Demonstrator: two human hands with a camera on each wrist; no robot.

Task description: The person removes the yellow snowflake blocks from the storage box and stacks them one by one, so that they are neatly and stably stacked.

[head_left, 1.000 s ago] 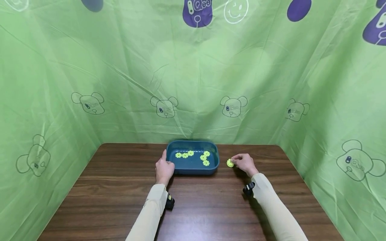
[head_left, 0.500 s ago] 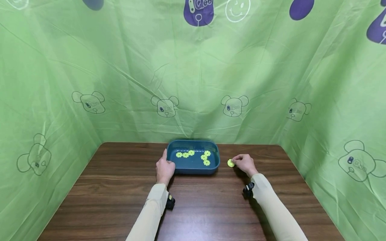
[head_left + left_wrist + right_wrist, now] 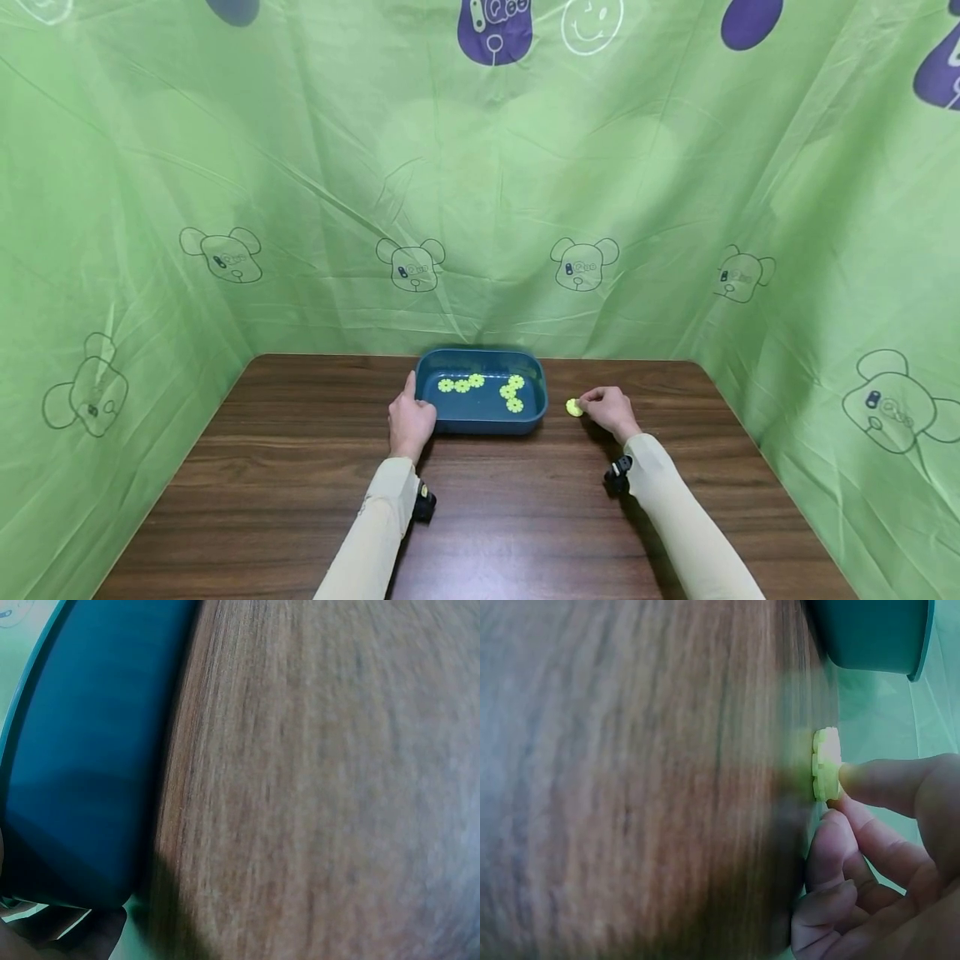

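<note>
A dark teal plastic tub [image 3: 483, 425] sits near the back of the table. My left hand [image 3: 408, 423] grips its left end, index finger pointing forward along the side and thumb at the front corner. Fingers [image 3: 97, 934] show against the tub's end wall in the left wrist view. To the right of the tub, my right hand [image 3: 611, 411] pinches a yellow-green interlocking disc [image 3: 825, 765] with a notched edge. The disc is tilted in the head view, low over the table. Inside the tub lie two chains of similar discs, the left chain [image 3: 461, 387] and the right chain [image 3: 509, 392].
The brown wood-grain table [image 3: 510, 517] reaches back to a green printed curtain [image 3: 480, 308], which also hangs along both sides. The tub stands close to the back curtain. A small black camera [image 3: 617, 475] is strapped to the right wrist, another black camera [image 3: 423, 502] to the left.
The disc in my right hand has tipped flatter, and that hand has shifted very slightly. The left hand and the tub stay where they were; the view has drifted a little.
</note>
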